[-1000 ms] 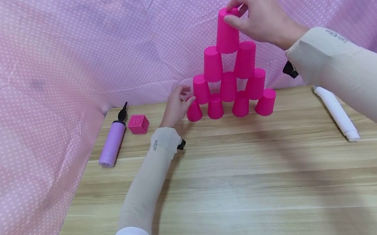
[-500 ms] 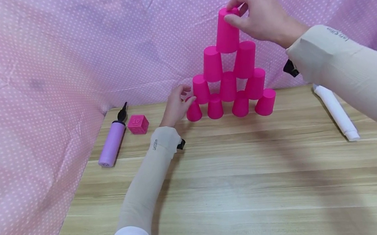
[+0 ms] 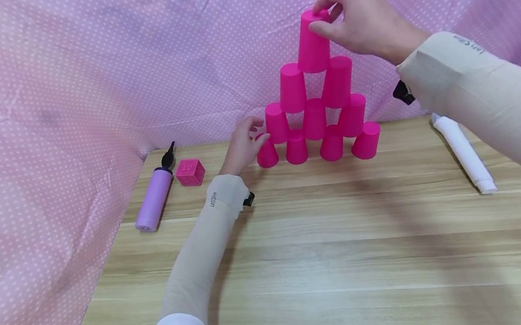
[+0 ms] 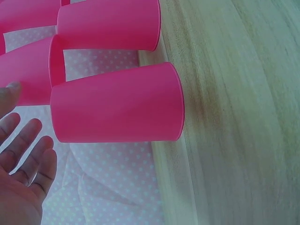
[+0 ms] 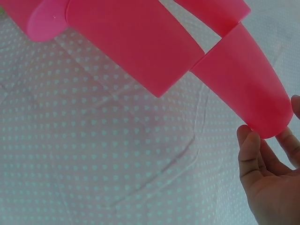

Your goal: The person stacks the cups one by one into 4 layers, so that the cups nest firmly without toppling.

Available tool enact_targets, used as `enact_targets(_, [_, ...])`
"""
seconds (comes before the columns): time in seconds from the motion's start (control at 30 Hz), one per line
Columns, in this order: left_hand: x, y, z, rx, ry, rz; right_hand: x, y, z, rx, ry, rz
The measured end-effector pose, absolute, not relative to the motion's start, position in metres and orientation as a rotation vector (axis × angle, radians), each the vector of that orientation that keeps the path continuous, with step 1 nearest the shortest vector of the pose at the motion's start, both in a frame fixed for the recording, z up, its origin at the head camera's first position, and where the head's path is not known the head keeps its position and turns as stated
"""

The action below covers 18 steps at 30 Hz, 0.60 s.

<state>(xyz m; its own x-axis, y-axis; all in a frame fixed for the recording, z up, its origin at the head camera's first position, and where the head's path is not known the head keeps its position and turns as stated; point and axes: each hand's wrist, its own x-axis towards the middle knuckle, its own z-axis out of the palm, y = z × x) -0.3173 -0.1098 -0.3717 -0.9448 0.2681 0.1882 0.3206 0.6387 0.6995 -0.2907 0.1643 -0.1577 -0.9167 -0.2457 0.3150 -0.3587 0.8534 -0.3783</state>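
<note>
— Where is the right hand [image 3: 360,22]?
— At twelve o'clock of the cup pyramid [image 3: 316,124], fingertips pinching the top pink cup [image 3: 312,44], which sits on the two cups below.
— And the left hand [image 3: 242,148]?
— Loosened, holding nothing — fingers just beside the bottom-left cup [image 3: 267,153], at nine o'clock of the stack on the worktop [image 3: 330,262].

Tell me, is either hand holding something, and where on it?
The right hand pinches the top cup of the pink pyramid by its closed upper end. The left hand holds nothing; its relaxed fingers are beside the bottom-left cup.
</note>
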Motion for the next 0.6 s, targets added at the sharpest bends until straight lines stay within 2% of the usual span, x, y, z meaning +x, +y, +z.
enact_targets(0.6, [-0.3148, -0.1118, -0.3711, -0.524, -2.766, -1.224, -0.2891, 0.1641, -0.1579, 0.466, -2.785, 0.661])
